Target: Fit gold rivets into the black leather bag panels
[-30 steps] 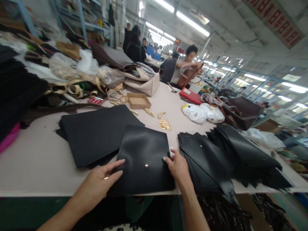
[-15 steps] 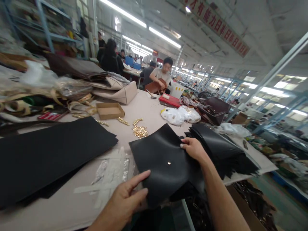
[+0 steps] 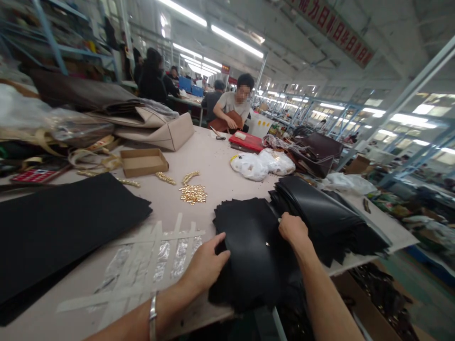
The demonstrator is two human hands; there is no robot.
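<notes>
The desk (image 3: 209, 156) carries a broad stack of plain black sheets (image 3: 67, 222) on the left and a heap of folded black pieces (image 3: 320, 213) on the right. Between them, at the near edge, sits a ragged-edged pile of studded sheets (image 3: 245, 237). The step in hand looks like squaring this pile; going on calls for even pressure from both sides so the edges line up. Both forearms reach in from below. The left hand (image 3: 206, 263) has thumb and forefinger spread at the pile's left edge; the right hand (image 3: 294, 231) curls at its right edge, fingertips partly hidden, so I cannot tell whether it pinches. Smallest is the metal stud (image 3: 268, 244) on the top sheet, between the hands.
</notes>
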